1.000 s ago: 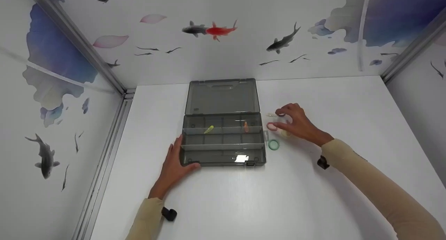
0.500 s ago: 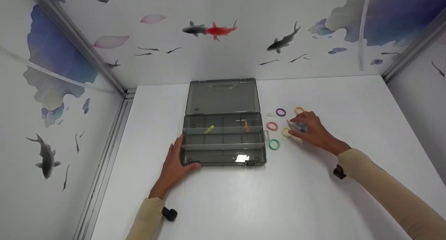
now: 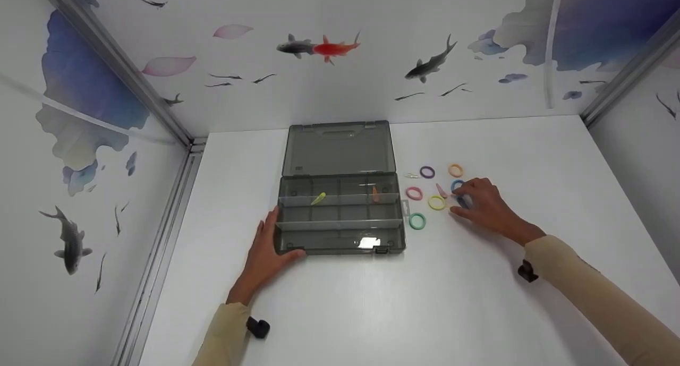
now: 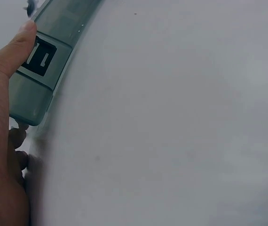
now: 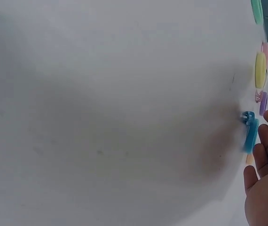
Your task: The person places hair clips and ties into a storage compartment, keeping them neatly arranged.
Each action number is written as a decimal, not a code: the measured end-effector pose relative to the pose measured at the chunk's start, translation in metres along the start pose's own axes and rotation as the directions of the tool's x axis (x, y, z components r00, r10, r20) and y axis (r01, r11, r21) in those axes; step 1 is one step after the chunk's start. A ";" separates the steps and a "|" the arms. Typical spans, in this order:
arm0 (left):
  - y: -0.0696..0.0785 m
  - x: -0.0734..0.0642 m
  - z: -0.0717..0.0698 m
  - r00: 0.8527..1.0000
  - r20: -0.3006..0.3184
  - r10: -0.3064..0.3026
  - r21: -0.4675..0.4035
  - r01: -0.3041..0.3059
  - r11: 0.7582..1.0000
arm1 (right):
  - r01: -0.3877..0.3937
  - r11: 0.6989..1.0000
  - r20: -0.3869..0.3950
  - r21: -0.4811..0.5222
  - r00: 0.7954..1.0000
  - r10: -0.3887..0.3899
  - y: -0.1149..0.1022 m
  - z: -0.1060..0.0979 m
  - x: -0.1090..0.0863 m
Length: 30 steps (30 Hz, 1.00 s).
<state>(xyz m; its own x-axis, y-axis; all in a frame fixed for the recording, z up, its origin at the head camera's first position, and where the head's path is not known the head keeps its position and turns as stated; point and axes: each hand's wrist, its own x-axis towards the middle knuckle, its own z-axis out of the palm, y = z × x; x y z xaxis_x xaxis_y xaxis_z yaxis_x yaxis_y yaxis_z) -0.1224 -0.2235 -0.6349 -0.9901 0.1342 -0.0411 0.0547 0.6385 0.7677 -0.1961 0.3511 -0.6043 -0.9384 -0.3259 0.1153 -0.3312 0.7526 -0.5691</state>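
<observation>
An open dark translucent compartment box (image 3: pixel 340 209) stands on the table, its lid leaned back. My left hand (image 3: pixel 264 254) holds the box's front left corner, thumb along the front wall and fingers along the left side. To the right, my right hand (image 3: pixel 486 209) hovers over a blue hair tie (image 3: pixel 457 185) and a small blue clip (image 5: pixel 248 117), thumb and fingers spread apart. Near it lie a pink hair clip (image 3: pixel 441 190) and a yellow hair tie (image 3: pixel 436 202). A yellow clip (image 3: pixel 319 197) and an orange clip (image 3: pixel 375 193) rest inside the box.
Beside the box lie green (image 3: pixel 417 221), pink (image 3: pixel 414 193), purple (image 3: pixel 427 172) and orange hair ties (image 3: pixel 455 170), plus a small pale clip (image 3: pixel 411 176). Printed walls enclose the white table (image 3: pixel 340 313) at the back and sides.
My right hand has moved right and toward me, from the purple and pink hair ties to the blue hair tie, uncovering the other ties and the pink clip. My left hand has stayed put.
</observation>
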 end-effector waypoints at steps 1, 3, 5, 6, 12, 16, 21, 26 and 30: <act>0.000 0.000 0.000 1.000 0.001 0.002 -0.001 -0.002 1.000 | -0.011 1.000 0.009 0.003 1.000 0.011 0.001 -0.001 -0.001; 0.001 0.000 0.000 1.000 0.001 0.007 -0.001 -0.007 1.000 | -0.027 1.000 0.029 0.003 0.999 0.027 0.002 -0.004 -0.002; 0.001 0.000 0.000 1.000 0.001 0.012 -0.001 -0.012 1.000 | -0.038 0.999 0.052 -0.008 0.998 0.038 0.004 -0.007 -0.002; 0.001 0.000 -0.001 1.000 0.000 0.013 -0.001 -0.013 1.000 | -0.041 0.999 0.065 -0.016 0.997 0.042 0.005 -0.008 -0.003; 0.001 -0.001 -0.001 1.000 0.001 0.013 0.002 -0.013 1.000 | -0.062 0.997 0.143 -0.040 0.987 0.067 0.009 -0.017 -0.003; 0.001 -0.001 -0.001 1.000 0.002 0.006 0.003 -0.006 1.000 | -0.030 0.997 0.183 -0.072 0.982 0.043 0.011 -0.021 -0.002; 0.001 -0.001 0.000 1.000 0.008 -0.004 0.001 0.004 1.000 | -0.008 0.994 0.212 -0.113 0.977 0.032 0.012 -0.025 0.000; -0.001 0.000 0.000 1.000 0.006 0.004 0.009 -0.004 1.000 | -0.013 0.990 0.236 -0.138 0.971 0.045 0.011 -0.028 0.001; -0.002 0.000 0.000 1.000 0.003 0.017 0.008 -0.017 1.000 | -0.022 0.991 0.246 -0.130 0.968 0.054 0.012 -0.028 0.002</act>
<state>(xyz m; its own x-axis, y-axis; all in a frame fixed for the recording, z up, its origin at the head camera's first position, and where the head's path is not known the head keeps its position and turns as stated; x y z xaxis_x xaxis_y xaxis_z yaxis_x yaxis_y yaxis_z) -0.1228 -0.2249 -0.6365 -0.9886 0.1473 -0.0299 0.0725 0.6418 0.7634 -0.2051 0.3753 -0.5877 -0.9015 -0.4160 -0.1196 -0.3208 0.8276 -0.4606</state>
